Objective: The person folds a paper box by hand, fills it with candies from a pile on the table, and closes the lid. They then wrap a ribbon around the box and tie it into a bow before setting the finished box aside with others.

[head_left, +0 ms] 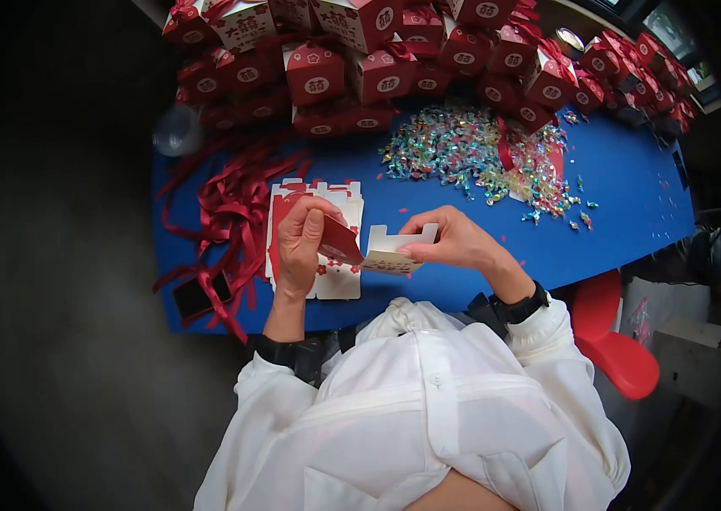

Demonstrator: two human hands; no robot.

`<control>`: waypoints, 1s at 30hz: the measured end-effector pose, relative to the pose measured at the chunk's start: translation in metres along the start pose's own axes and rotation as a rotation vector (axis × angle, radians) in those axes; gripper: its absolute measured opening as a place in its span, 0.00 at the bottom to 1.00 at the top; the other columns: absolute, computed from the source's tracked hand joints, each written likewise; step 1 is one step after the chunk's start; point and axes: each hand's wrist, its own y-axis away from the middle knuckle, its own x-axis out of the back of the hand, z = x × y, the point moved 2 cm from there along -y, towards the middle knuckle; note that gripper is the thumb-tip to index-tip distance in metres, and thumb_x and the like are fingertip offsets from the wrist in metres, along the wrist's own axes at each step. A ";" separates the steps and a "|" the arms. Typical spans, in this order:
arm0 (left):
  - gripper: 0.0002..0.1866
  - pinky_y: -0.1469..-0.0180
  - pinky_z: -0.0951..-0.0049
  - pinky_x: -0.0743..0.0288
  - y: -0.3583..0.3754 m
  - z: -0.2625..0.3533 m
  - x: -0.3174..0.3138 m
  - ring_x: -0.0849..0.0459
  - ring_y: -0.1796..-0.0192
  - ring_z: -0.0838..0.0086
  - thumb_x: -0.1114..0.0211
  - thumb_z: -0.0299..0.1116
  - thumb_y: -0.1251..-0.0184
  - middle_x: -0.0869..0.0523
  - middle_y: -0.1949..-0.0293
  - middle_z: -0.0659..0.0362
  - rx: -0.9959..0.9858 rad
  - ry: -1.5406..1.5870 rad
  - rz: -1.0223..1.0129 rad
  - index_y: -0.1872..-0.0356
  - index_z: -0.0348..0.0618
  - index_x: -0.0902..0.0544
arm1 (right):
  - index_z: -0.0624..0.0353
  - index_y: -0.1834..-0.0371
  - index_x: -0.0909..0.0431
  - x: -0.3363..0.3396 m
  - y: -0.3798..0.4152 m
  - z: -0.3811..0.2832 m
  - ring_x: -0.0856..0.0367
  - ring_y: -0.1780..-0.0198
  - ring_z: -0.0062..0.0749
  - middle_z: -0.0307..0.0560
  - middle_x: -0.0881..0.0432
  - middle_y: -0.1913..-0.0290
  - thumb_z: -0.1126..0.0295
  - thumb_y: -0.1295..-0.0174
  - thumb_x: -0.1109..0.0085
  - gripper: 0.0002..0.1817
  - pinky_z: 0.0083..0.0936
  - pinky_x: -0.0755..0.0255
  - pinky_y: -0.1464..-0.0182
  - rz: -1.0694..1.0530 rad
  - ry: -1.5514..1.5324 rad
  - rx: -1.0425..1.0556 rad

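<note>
Between my two hands is a partly folded card box (390, 261), with a red side toward the left and a cream side with print toward the right. My left hand (303, 243) grips its red panel, thumb up. At the cream panel, my right hand (446, 238) pinches the edge near a raised white flap. Below my left hand, a stack of flat box blanks (339, 285), white and red with flower prints, lies on the blue table (463, 289). Part of the stack is hidden by my left hand.
Red ribbons (228, 200) lie left of the blanks, over a dark flat object (198, 296). A clear round container (177, 130) is at the back left. Wrapped candies (454, 149) are heaped behind my right hand. Finished boxes (315, 75) are piled along the back. A red chair (612, 341) stands right.
</note>
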 end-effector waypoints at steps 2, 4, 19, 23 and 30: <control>0.11 0.64 0.84 0.28 -0.007 0.003 -0.015 0.21 0.65 0.84 0.45 0.37 0.26 0.20 0.62 0.61 -0.110 -0.195 0.012 0.55 0.39 0.24 | 0.61 0.67 0.16 -0.002 0.008 -0.004 0.23 0.73 0.22 0.41 0.18 0.74 0.63 0.47 0.32 0.12 0.21 0.30 0.70 0.083 0.182 0.026; 0.14 0.62 0.82 0.27 -0.011 0.003 -0.020 0.21 0.61 0.80 0.42 0.37 0.29 0.22 0.56 0.58 -0.056 -0.304 -0.018 0.48 0.41 0.26 | 0.60 0.70 0.16 -0.003 0.018 -0.010 0.22 0.76 0.30 0.46 0.19 0.75 0.66 0.49 0.31 0.09 0.25 0.30 0.72 0.305 0.401 0.166; 0.45 0.32 0.63 0.41 -0.016 0.000 -0.056 0.41 0.28 0.54 0.52 0.17 0.56 0.42 0.33 0.38 0.044 -0.396 -0.056 0.28 0.41 0.52 | 0.63 0.66 0.21 -0.010 0.037 -0.004 0.18 0.72 0.29 0.47 0.18 0.72 0.74 0.46 0.36 0.06 0.25 0.27 0.71 0.774 0.285 0.233; 0.47 0.26 0.61 0.55 -0.015 0.014 -0.060 0.47 0.25 0.55 0.56 0.16 0.58 0.44 0.30 0.40 0.024 -0.414 -0.281 0.27 0.39 0.54 | 0.61 0.54 0.22 -0.004 0.040 0.003 0.18 0.67 0.27 0.48 0.17 0.67 0.76 0.46 0.39 0.14 0.23 0.26 0.70 0.879 0.271 0.346; 0.45 0.26 0.60 0.56 -0.016 0.014 -0.059 0.42 0.26 0.56 0.56 0.16 0.58 0.37 0.32 0.42 0.015 -0.611 -0.585 0.28 0.38 0.49 | 0.58 0.39 0.29 0.001 0.050 0.001 0.19 0.56 0.40 0.54 0.30 0.41 0.80 0.48 0.45 0.28 0.28 0.24 0.58 0.689 0.374 0.298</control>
